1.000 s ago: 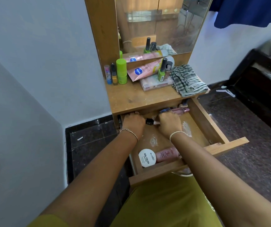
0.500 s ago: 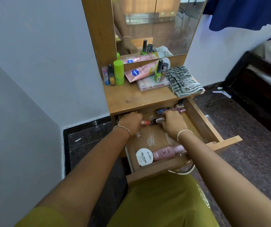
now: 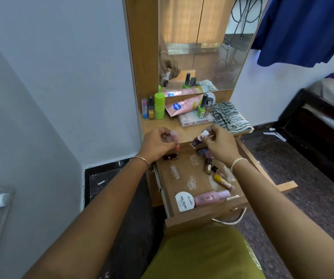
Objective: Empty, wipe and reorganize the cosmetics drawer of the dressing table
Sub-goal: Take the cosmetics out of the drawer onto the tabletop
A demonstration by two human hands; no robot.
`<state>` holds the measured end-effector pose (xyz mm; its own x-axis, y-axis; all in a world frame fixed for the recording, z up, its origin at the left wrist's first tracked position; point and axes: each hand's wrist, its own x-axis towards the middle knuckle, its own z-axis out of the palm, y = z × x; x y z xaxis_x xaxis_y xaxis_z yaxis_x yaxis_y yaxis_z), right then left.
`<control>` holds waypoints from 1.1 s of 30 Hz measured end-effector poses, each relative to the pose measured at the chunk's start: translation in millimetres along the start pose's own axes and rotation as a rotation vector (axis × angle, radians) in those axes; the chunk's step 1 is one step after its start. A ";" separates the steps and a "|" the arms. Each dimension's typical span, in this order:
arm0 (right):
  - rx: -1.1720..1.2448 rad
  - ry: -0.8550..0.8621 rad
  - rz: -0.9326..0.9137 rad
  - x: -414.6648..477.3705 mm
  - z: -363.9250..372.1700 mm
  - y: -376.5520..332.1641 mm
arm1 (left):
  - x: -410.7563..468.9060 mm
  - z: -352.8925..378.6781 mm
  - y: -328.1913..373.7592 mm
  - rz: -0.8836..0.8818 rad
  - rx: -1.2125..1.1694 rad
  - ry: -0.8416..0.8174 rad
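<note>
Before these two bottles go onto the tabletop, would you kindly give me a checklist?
1. Left hand grips small bottle: ok.
2. Right hand grips dark bottle: ok.
3. Bare spot on tabletop: ok.
4. Drawer emptied: not ok; jar, pink bottle and others inside.
5. Cloth ready on tabletop: ok.
6. Caps tight: cannot tell.

tabletop (image 3: 162,127): green stick (image 3: 159,105), pink tube (image 3: 184,106), striped cloth (image 3: 228,117); drawer (image 3: 192,219): white tin (image 3: 184,201), pink bottle (image 3: 210,198)
</note>
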<state>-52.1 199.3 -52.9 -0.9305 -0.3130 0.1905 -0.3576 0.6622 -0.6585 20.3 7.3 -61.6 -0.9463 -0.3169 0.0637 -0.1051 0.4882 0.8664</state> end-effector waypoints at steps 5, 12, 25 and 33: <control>-0.037 0.018 -0.061 26.3 12.0 -31.1 | 21.9 -28.0 1.4 -0.004 -0.006 0.148; -0.097 0.031 -0.168 59.3 32.6 -58.8 | 50.9 -36.7 2.1 0.013 0.110 0.198; -0.238 0.058 -0.193 82.7 51.5 -52.6 | 77.9 -15.9 10.1 0.063 0.270 0.210; -0.238 0.053 -0.225 75.2 49.4 -46.8 | 77.4 -14.5 10.1 0.036 0.289 0.203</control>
<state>-101.4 111.1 -43.7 -0.8265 -0.4381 0.3535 -0.5577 0.7227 -0.4083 -49.5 -24.1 -40.7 -0.8739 -0.4362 0.2146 -0.1820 0.7029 0.6876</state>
